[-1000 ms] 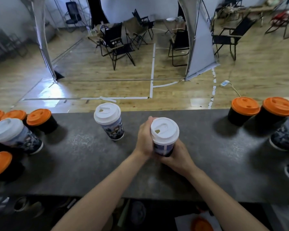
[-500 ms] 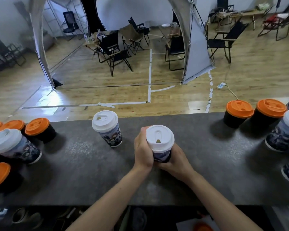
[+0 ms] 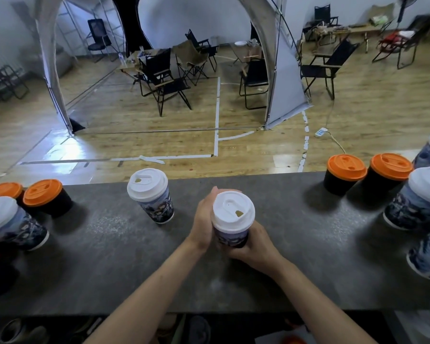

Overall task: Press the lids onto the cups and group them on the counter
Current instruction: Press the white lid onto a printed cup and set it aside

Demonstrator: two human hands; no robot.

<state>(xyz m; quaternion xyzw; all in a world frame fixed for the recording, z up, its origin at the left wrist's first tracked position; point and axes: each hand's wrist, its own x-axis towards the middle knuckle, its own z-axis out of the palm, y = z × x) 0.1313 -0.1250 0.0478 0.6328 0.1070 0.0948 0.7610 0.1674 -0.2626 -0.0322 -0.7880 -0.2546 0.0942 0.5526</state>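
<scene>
**Two hands around one lidded cup**

At lower centre our left hand [image 3: 203,219] and right hand [image 3: 255,247] both grip the printed cup [image 3: 230,236] over the grey counter [image 3: 109,256]. Its print is too blurred to read. The sip hole of the white lid [image 3: 232,211] has turned to the lower right. Behind, to the left, a second cup [image 3: 157,207] stands.

In my feed the centre cup [image 3: 230,237] shows a dark blue-and-white illustrated print under a white lid [image 3: 233,209]; the neighbouring cup [image 3: 158,207] matches. At right, 2 black cups [image 3: 338,186] [image 3: 380,186] wear orange lids [image 3: 346,167] [image 3: 391,166]. The counter [image 3: 109,244] is mottled dark grey; the floor [image 3: 382,108] is honey-brown wood with white tape lines [image 3: 217,108].
</scene>
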